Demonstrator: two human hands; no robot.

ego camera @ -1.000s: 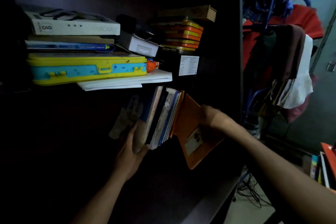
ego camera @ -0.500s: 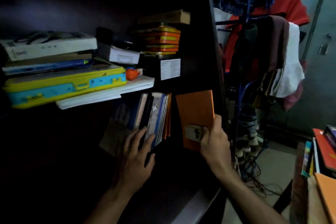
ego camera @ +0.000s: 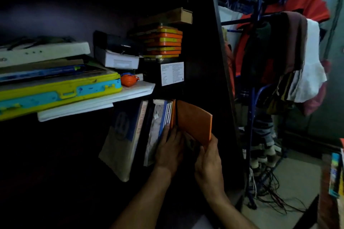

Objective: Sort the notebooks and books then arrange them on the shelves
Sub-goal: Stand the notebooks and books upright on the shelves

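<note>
Since half a second ago the left hand (ego camera: 170,151) has slid right, from the middle of the row of books (ego camera: 160,122) to its right end, and the orange notebook (ego camera: 194,122) has swung in beside that row. It stands at lower centre of the frame, on the dark lower shelf. The left hand's straight fingers press the row back; the right hand (ego camera: 208,161) grips the notebook's lower edge. Best to keep the gap open and push the notebook in upright and flush. Above, a yellow case (ego camera: 59,91) and stacked orange tins (ego camera: 163,42) crowd the upper shelf; the cupboard's side panel (ego camera: 219,80) hems in the right.
</note>
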